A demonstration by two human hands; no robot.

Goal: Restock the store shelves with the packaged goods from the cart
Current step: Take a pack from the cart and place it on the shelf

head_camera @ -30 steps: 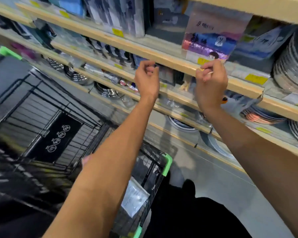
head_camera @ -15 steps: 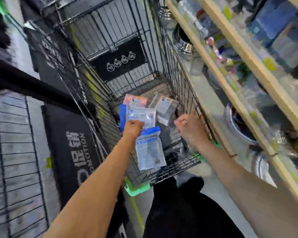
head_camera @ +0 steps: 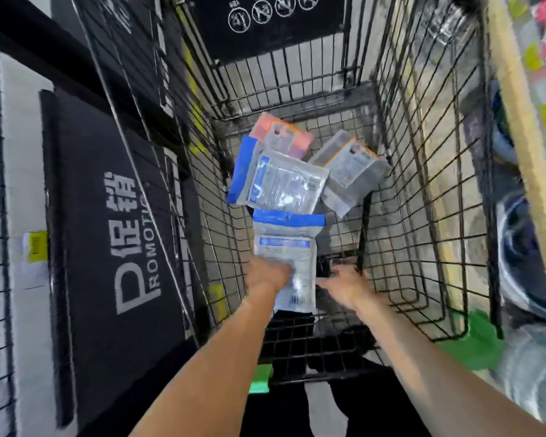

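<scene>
Risk: left hand grips blue-topped pouch by one edge, could slip into wire cart; right hand blurred, grasp unclear.

Bright, even light; motion blur throughout, wide-angle bending at edges.

Both arms outstretched, hands blurred
</scene>
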